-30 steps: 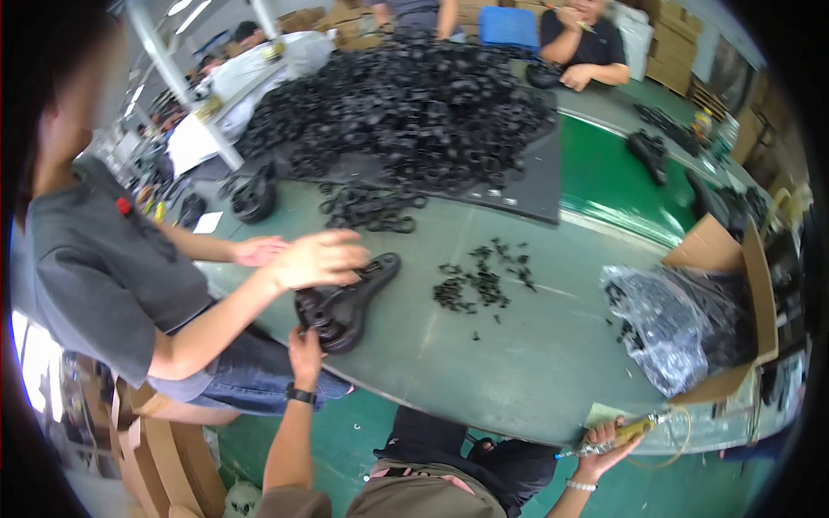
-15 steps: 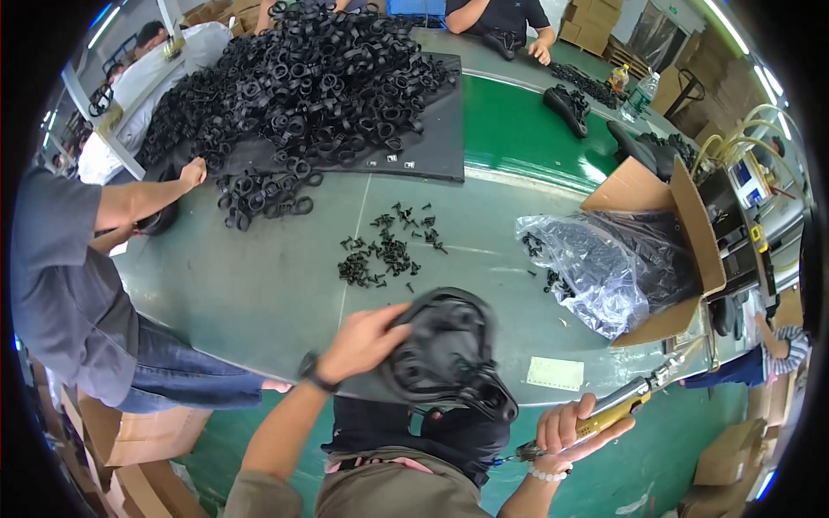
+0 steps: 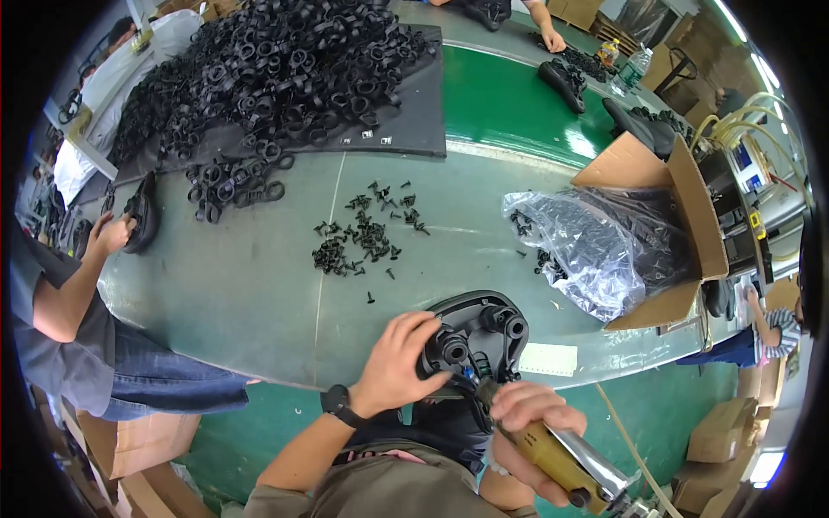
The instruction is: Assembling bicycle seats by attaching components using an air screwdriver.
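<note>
My left hand (image 3: 397, 363), a dark watch on its wrist, is closed on the left rim of a black bicycle saddle (image 3: 479, 318). The saddle lies underside up at the table's near edge, with round black fittings showing. My right hand (image 3: 537, 423) is wrapped round a yellow and silver air screwdriver (image 3: 566, 457). Its front end points into the saddle's underside beside my left fingertips; the exact contact is hidden. Beyond the saddle, loose black screws (image 3: 367, 237) lie scattered on the grey-green table (image 3: 233, 285).
A heap of black ring-shaped parts (image 3: 285, 69) covers the far left. A cardboard box (image 3: 701, 207) with a clear plastic bag (image 3: 587, 250) stands at the right, near a pale paper slip (image 3: 549, 359). A co-worker at left holds a black saddle (image 3: 142, 214); another sits across a green strip (image 3: 509, 104).
The saddle has turned and settled at the table edge. My right hand brought the screwdriver in from the right to the saddle. The left co-worker's hands have drawn back to a saddle.
</note>
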`<state>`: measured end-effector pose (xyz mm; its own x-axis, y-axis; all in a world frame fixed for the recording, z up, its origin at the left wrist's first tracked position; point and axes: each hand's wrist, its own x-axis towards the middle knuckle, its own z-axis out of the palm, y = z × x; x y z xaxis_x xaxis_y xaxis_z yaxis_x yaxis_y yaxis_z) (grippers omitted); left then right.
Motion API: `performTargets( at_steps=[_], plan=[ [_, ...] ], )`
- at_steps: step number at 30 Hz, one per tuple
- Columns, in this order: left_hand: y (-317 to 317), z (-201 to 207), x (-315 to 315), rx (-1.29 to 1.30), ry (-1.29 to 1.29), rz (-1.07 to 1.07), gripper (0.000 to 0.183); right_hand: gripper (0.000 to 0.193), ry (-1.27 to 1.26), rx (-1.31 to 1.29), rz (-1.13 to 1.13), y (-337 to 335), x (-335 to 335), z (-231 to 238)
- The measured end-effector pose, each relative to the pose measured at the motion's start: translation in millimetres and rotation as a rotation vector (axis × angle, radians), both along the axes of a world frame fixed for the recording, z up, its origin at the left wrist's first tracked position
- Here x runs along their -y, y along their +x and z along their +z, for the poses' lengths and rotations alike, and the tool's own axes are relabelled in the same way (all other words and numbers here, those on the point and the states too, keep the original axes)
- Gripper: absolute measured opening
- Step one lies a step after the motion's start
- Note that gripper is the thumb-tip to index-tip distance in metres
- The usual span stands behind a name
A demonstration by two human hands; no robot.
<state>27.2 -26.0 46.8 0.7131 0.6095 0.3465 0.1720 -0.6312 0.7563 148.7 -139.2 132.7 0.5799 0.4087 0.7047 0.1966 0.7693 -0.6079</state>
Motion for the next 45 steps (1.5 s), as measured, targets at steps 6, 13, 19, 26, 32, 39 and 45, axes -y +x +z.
performTargets(
  at_steps=[6, 13, 19, 26, 32, 39, 45],
  plan=[
    [19.1, -9.3, 6.7, 0.023, -0.027, 0.127, 0.059, 0.091, -0.078, 0.140, 0.027, 0.6, -22.2, -20.2],
    [21.1, -23.3, 2.9, 0.223, -0.104, 0.096, 0.058, 0.088, -0.224, 0.217, -0.045, -4.5, -34.1, -45.7],
    [18.4, -25.6, 1.1, 0.291, -0.101, 0.085, 0.055, 0.081, -0.181, 0.279, 0.028, -6.9, -45.0, -54.9],
    [-23.3, -36.7, -26.4, 0.060, 0.001, 0.371, 0.043, 0.086, -0.154, 0.129, -0.025, -13.0, -22.8, -7.1],
    [-28.7, -32.1, -52.9, -0.262, 0.183, 0.426, 0.020, 0.085, -0.096, -0.064, -0.028, -19.8, -3.8, 3.0],
    [-17.5, 22.7, 30.7, 0.524, -1.289, -0.011, 0.008, 0.085, -0.057, -0.147, -0.006, -15.4, 3.5, 5.9],
    [-6.4, 11.7, 45.1, 0.491, -1.286, -0.170, 0.011, 0.083, 0.004, -0.213, 0.063, -8.1, 14.2, 4.7]
  ],
)
